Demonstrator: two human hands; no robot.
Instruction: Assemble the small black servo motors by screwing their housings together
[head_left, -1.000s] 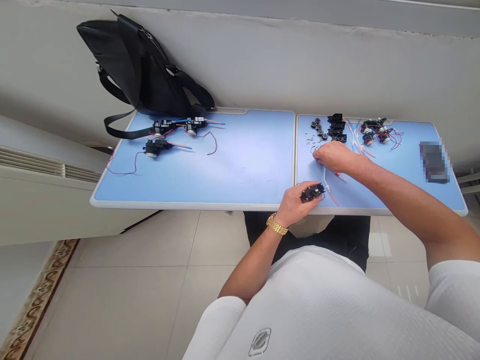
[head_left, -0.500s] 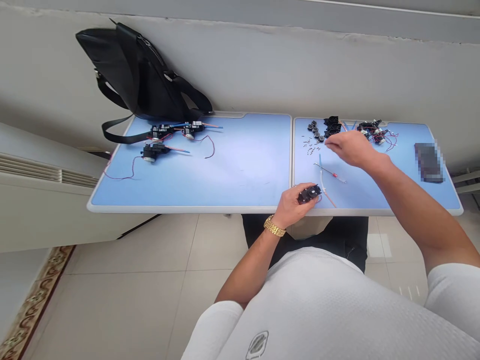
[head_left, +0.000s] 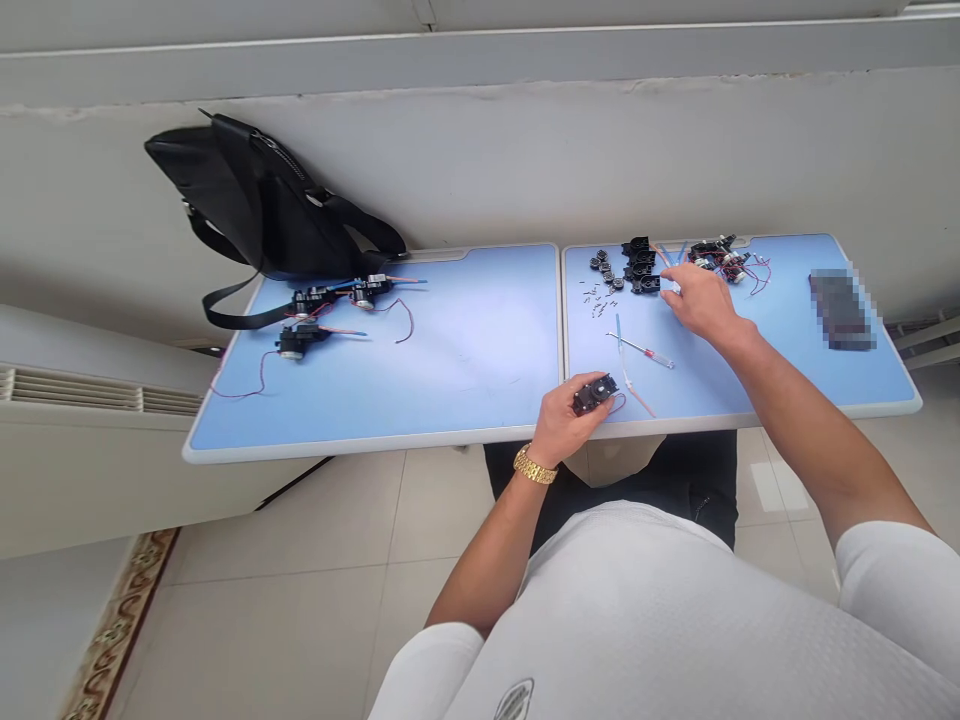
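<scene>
My left hand (head_left: pixel 564 415) is closed around a small black plastic motor unit (head_left: pixel 595 393) at the table's front edge; a thin red wire trails from it. Beside the row of black plastic housings (head_left: pixel 641 268) is my right hand (head_left: pixel 701 298), its thumb and forefinger apart with nothing visible between them. Small round black parts (head_left: pixel 606 268) and tiny loose screws (head_left: pixel 596 298) lie to the left of these housings. A screwdriver (head_left: pixel 649 352) with a clear and red handle rests between my hands, crossing a thin blue, white and pink strip (head_left: pixel 622 360).
Wired black motor units (head_left: pixel 724 258) sit at the back right, near a blurred dark rectangular object (head_left: pixel 841 310). Several similar units (head_left: pixel 300 340) lie on the left table. A black bag (head_left: pixel 247 200) leans on the wall. A seam (head_left: pixel 561 310) divides the two tabletops.
My right hand has moved off the screws and round parts to the right side of the housings, its pinched fingers now parted. My left hand still holds the motor unit. The view has shifted slightly.
</scene>
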